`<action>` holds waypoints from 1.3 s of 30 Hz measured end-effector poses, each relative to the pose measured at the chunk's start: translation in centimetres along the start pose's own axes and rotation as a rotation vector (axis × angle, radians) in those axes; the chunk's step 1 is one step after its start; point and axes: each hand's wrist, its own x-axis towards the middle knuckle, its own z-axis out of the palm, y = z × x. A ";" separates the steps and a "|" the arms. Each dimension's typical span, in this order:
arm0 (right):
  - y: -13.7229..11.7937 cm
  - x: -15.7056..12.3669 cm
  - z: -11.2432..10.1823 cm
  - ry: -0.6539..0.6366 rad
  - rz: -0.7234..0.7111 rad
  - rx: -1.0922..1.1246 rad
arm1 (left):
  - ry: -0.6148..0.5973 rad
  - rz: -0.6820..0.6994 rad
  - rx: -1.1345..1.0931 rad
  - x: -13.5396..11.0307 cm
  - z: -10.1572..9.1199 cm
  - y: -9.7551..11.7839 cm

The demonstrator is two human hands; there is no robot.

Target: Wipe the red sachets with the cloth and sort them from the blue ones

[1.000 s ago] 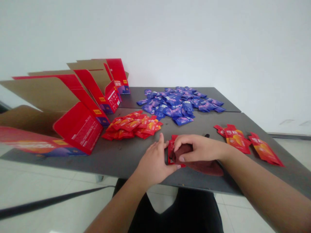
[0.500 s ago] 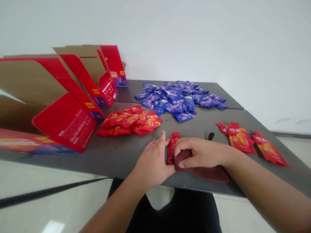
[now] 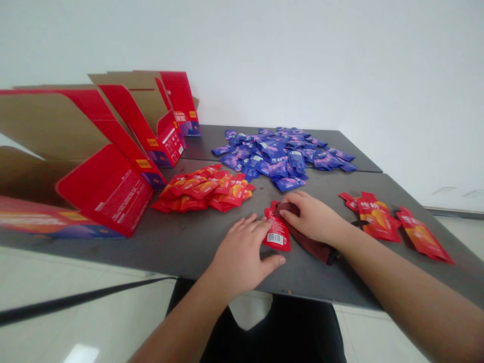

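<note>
A red sachet lies flat near the front edge of the dark grey table, its white barcode label facing up. My left hand rests on the table with its fingers spread, the fingertips on the sachet's left edge. My right hand presses a dark red cloth against the sachet's upper right part, fingers closed over the cloth. The rest of the cloth trails under my right wrist.
A pile of red sachets lies left of centre and a heap of blue sachets behind it. Two red sachets lie at the right. Open red cardboard boxes stand along the left side.
My right hand has slid the cloth up and away across the sachet, uncovering its barcode label. My left hand has flattened, holding the sachet's left edge.
</note>
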 end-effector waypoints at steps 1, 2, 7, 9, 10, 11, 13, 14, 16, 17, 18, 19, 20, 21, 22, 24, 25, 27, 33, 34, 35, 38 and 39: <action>0.1 0.2 0.1 0.026 0.026 -0.018 | 0.004 0.001 0.009 -0.1 0.0 0.0; 0.3 0.3 0.1 0.040 0.041 -0.022 | 0.007 0.002 0.017 -0.2 0.1 -0.1; 0.6 0.4 0.2 0.099 0.023 0.052 | 0.023 0.005 0.047 0.0 0.4 0.3; 0.7 0.4 0.2 0.138 0.020 0.080 | 0.042 -0.024 0.053 0.5 0.7 1.2; 0.8 0.4 0.2 0.161 0.031 0.094 | 0.053 -0.035 0.056 0.9 0.9 1.9; 0.8 0.4 0.2 0.189 0.050 0.105 | 0.062 -0.039 0.060 1.3 1.1 2.6; 1.1 0.4 0.0 0.251 0.096 0.121 | 0.076 -0.033 0.091 2.2 1.3 4.0; 1.3 0.5 -0.2 0.276 0.119 0.127 | 0.070 -0.031 0.119 2.5 1.3 4.6; 1.6 0.4 -0.5 0.310 0.160 0.141 | 0.030 -0.023 0.188 2.9 0.8 5.5; 1.8 0.4 -0.7 0.319 0.181 0.151 | -0.004 -0.024 0.216 2.9 0.4 5.7; 1.9 0.4 -0.9 0.326 0.201 0.162 | -0.038 -0.028 0.235 2.8 -0.2 5.7; 2.0 0.4 -1.0 0.330 0.219 0.174 | -0.063 -0.038 0.247 2.5 -0.8 5.5; 2.1 0.4 -1.2 0.332 0.233 0.182 | -0.077 -0.057 0.250 2.2 -1.4 5.0; 2.2 0.4 -1.2 0.332 0.243 0.186 | -0.084 -0.087 0.246 1.9 -2.0 4.4; 2.2 0.4 -1.3 0.332 0.250 0.184 | -0.083 -0.122 0.237 1.6 -2.5 3.6; 2.1 0.4 -1.4 0.331 0.247 0.170 | -0.051 -0.197 0.179 1.2 -3.5 1.7; 2.1 0.5 -1.4 0.329 0.239 0.161 | -0.006 -0.236 0.125 1.2 -3.9 0.7; 2.0 0.5 -1.4 0.323 0.219 0.150 | 0.150 -0.313 0.011 1.7 -5.0 -1.2; 2.1 0.5 -1.1 0.281 0.202 0.161 | 0.528 -0.540 0.060 5.5 -9.5 -5.9; 2.1 0.5 -1.0 0.274 0.199 0.158 | 0.496 -0.574 0.118 6.2 -9.9 -6.7; 2.1 0.5 -1.0 0.271 0.196 0.157 | 0.425 -0.607 0.188 6.7 -10.1 -7.4; 1.9 0.5 -1.1 0.264 0.186 0.160 | 0.159 -0.698 0.356 7.5 -9.8 -9.6; 1.9 0.4 -1.1 0.258 0.183 0.159 | 0.109 -0.712 0.381 7.6 -9.5 -10.3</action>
